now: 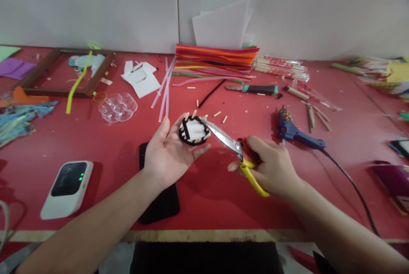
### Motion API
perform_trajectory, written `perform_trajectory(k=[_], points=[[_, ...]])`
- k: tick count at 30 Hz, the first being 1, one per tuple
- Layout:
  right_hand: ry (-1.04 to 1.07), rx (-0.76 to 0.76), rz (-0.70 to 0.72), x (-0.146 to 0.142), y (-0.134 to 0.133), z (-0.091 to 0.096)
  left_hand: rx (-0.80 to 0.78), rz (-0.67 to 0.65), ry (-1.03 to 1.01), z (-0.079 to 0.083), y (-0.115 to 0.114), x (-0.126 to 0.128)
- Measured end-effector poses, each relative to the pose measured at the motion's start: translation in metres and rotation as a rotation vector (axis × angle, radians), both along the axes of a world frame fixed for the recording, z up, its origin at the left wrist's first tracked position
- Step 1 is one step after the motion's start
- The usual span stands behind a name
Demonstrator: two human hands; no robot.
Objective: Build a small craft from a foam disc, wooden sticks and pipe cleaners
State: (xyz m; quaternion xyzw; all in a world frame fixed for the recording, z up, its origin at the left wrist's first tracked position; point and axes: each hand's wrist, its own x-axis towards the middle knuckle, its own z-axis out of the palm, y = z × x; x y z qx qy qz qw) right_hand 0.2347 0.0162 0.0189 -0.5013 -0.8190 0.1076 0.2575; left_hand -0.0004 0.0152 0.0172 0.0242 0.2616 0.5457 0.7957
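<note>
In the middle of the head view, my left hand holds a small round craft piece with a white face, a black fuzzy rim and several short pale stick pieces round its edge. A black strip lies across the white face. My right hand grips yellow-handled scissors. Their blades point left, and the tips meet or overlap the piece's upper right edge; whether they touch it I cannot tell. Short cut stick bits lie on the red table just beyond. A black pipe cleaner lies behind them.
A blue glue gun with a cable lies right, near a utility knife. Coloured pipe cleaners are stacked at the wall. A black phone lies under my left arm, beside a white device. A brown frame lies back left.
</note>
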Motion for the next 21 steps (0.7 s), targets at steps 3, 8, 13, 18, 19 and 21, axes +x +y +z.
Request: perform_trajectory(k=[3, 8, 13, 18, 19, 21], points=[[0.007, 0.007, 0.011, 0.0003, 0.0007, -0.0004, -0.019, -0.013, -0.008, 0.0008, 0.0001, 0.0003], [0.017, -0.013, 0.04, 0.0018, 0.0007, -0.0031, -0.056, -0.013, 0.003, 0.0026, 0.0012, 0.001], [0.008, -0.054, 0.032, 0.0053, -0.0006, -0.0082, -0.009, -0.053, -0.049, 0.0, 0.0006, -0.0003], [0.027, -0.085, 0.013, 0.0047, -0.0011, -0.0074, 0.043, -0.037, -0.024, -0.0061, 0.0004, -0.0004], [0.047, -0.114, 0.015, 0.0039, -0.0016, -0.0063, 0.045, -0.033, -0.021, -0.0064, 0.0006, -0.0001], [0.093, -0.211, 0.033, 0.0024, -0.0032, -0.0044, 0.038, -0.021, -0.02, -0.0055, 0.001, 0.0012]])
